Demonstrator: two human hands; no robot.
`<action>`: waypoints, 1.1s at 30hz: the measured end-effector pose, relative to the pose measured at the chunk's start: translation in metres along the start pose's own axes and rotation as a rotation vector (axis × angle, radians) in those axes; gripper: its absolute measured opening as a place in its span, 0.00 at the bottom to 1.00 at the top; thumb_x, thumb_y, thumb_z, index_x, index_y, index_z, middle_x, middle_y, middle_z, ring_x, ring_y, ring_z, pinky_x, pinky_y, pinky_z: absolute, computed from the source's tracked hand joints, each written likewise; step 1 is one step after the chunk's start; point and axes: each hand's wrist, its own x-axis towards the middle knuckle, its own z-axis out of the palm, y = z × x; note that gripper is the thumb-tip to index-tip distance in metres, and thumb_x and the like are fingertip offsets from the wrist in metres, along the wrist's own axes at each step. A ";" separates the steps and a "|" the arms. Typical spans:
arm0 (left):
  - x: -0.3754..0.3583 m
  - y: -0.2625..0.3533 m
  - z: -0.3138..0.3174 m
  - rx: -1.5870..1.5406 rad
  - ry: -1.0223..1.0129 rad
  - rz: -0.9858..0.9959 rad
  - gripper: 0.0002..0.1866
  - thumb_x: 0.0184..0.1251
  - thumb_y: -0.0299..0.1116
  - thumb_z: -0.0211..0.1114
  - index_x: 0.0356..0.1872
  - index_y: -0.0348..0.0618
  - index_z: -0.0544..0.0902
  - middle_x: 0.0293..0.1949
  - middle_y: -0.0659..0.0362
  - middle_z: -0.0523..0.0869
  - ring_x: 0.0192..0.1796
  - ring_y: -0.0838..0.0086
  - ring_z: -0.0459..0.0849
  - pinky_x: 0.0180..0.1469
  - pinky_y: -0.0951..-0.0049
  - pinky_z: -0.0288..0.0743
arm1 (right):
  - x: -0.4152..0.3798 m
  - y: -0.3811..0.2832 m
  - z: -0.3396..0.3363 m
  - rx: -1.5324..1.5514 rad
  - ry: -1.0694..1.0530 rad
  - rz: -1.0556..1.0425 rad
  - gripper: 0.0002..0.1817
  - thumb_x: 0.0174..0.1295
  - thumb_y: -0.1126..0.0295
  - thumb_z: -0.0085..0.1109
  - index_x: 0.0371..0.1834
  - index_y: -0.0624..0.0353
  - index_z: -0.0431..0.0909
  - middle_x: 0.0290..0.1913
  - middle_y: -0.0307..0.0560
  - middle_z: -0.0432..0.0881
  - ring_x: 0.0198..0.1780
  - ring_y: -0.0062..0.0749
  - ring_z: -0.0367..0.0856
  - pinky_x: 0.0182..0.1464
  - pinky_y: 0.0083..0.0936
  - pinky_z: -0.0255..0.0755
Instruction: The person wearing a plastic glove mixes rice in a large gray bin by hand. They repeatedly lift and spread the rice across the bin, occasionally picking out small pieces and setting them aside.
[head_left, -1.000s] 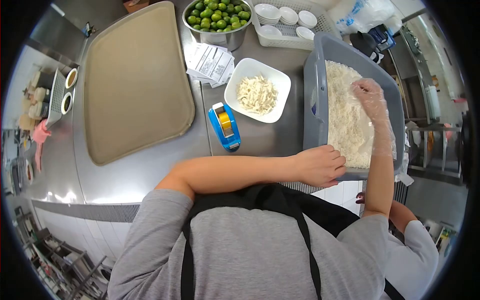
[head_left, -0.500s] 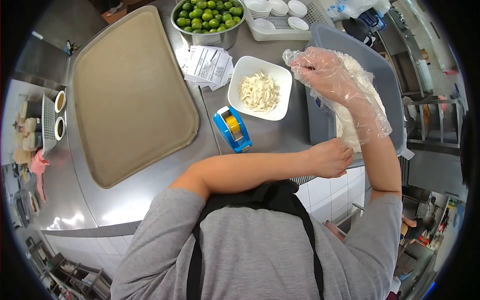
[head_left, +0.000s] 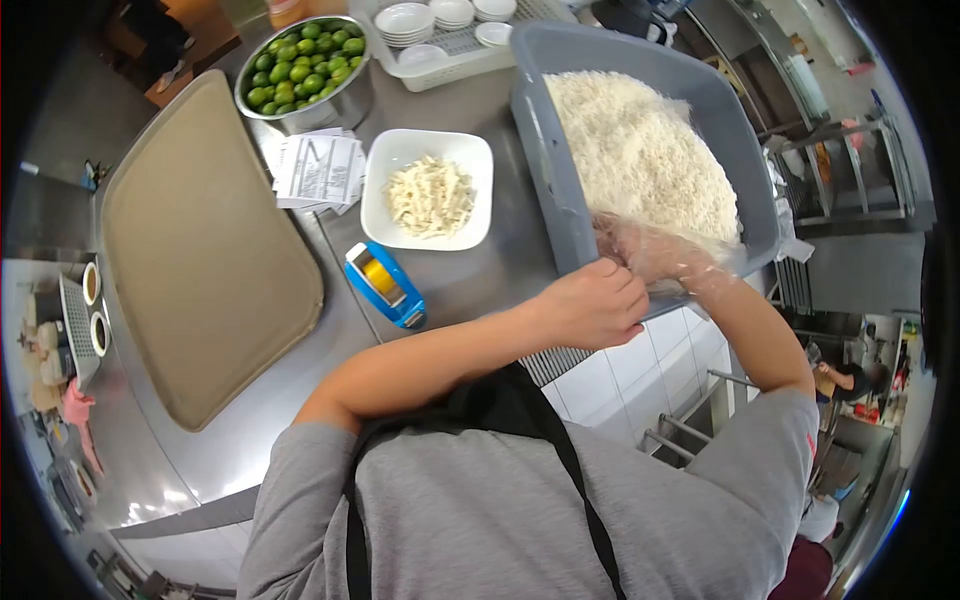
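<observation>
My right hand [head_left: 648, 252], in a clear plastic glove, reaches down into the near left corner of a grey tub [head_left: 548, 165]. Its fingers are partly hidden by my other hand and blurred plastic, so their grip does not show. Fine white shreds [head_left: 640, 150] fill much of the tub, with clear plastic film around them. My bare left hand [head_left: 598, 303] is closed at the tub's near rim, right beside the gloved hand. Whatever its fingers pinch is hidden. To the left, a white square bowl [head_left: 378, 215] holds a mound of thicker pale strips [head_left: 430, 197].
A blue tape dispenser [head_left: 385, 285] lies before the bowl. Printed paper slips [head_left: 318, 170], a metal bowl of limes [head_left: 305, 68] and a crate [head_left: 455, 72] with small white dishes stand behind. A large brown tray [head_left: 205, 250] covers the left counter.
My gloved right hand has come down and toward me, from above the tub to its near corner. My left hand stays closed near it. The view has shifted to the right.
</observation>
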 end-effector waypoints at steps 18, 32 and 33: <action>0.060 -0.020 -0.041 -0.123 0.024 -0.475 0.16 0.56 0.43 0.60 0.39 0.42 0.78 0.30 0.55 0.78 0.30 0.68 0.79 0.31 0.71 0.73 | -0.023 0.067 -0.167 -0.683 0.440 0.425 0.30 0.64 0.45 0.36 0.59 0.57 0.65 0.60 0.53 0.67 0.59 0.46 0.66 0.62 0.33 0.58; 0.133 -0.181 0.009 0.186 -0.079 -0.680 0.17 0.56 0.43 0.58 0.31 0.35 0.78 0.28 0.47 0.81 0.34 0.56 0.80 0.38 0.61 0.71 | -0.027 0.057 -0.093 -0.847 -0.272 -0.023 0.18 0.59 0.58 0.51 0.53 0.45 0.72 0.60 0.42 0.66 0.66 0.35 0.57 0.66 0.35 0.54; 0.129 -0.182 0.013 0.198 -0.099 -0.699 0.17 0.55 0.43 0.58 0.31 0.35 0.79 0.28 0.47 0.81 0.35 0.55 0.80 0.39 0.61 0.72 | -0.033 0.061 -0.090 -0.854 -0.277 -0.097 0.19 0.58 0.58 0.52 0.53 0.44 0.72 0.61 0.42 0.66 0.66 0.36 0.56 0.66 0.39 0.52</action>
